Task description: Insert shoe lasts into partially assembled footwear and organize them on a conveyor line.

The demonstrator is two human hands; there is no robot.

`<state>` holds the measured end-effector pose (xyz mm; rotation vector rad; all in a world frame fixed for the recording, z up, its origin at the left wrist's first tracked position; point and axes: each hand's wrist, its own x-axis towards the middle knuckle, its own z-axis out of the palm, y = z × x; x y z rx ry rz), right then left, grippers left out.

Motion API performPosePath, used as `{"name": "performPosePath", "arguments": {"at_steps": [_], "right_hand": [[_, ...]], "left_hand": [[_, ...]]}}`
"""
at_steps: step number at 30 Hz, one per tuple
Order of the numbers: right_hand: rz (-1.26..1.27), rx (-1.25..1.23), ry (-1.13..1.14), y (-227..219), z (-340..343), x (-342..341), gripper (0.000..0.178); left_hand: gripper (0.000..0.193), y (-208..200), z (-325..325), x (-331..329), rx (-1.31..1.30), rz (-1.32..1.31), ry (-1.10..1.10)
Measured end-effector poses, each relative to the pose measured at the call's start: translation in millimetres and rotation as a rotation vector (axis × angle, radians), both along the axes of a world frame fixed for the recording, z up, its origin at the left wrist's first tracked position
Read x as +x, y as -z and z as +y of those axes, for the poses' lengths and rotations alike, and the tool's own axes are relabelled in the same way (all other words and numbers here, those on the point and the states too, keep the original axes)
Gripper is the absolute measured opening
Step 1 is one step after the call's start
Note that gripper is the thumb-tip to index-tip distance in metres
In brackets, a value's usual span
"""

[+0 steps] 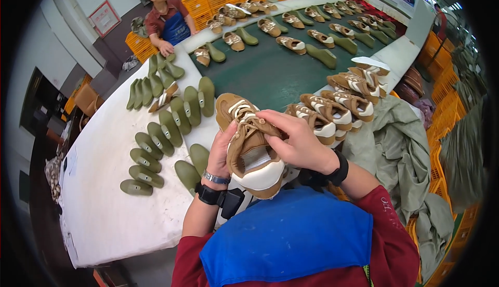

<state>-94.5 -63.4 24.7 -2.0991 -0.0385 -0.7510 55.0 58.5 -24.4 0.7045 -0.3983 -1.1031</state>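
Note:
In front of my chest I have a brown and white sneaker (260, 179), its toe pointing away and its heel toward me. My left hand (220, 154) is wrapped round the sneaker's left side. On the other side, my right hand (304, 140) pinches the laces and the collar edge near the tongue. The opening faces up and shows a pale insole; no last is visible inside. Just left of my left hand, two green shoe lasts (187, 175) lie on the white table (109, 209). Several similar sneakers (328, 111) stand in a row beyond my right hand.
More green lasts (169, 127) line the white table. A green conveyor (249, 76) carries sneakers paired with lasts. Across the table's far end, a person in a blue apron (176, 29) rests a hand near some lasts. Orange crates (210, 1) and grey-green cloth (387, 141) border the area.

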Motion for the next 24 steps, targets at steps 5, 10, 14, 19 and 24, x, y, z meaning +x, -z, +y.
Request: {"name": "performPosePath", "arguments": {"at_steps": [5, 10, 14, 19, 24], "right_hand": [[-0.064, -0.192, 0.080, -3, 35, 29, 0.042], [0.023, -0.335, 0.164, 4, 41, 65, 0.039], [0.077, -0.405, 0.117, 5, 56, 84, 0.038], [0.069, -0.424, 0.037, -2, 69, 97, 0.039], [-0.023, -0.424, -0.005, 0, 63, 115, 0.042]], "left_hand": [[0.042, 6, 36, 24, -0.020, 0.126, -0.012], [0.056, -7, 74, 40, 0.195, -0.647, -0.634], [0.065, -39, 93, 28, 0.438, -1.720, -0.610], [0.027, -34, 98, 44, 0.378, -1.714, -0.801], [0.020, -28, 97, 58, 0.384, -1.488, -0.852]]}}
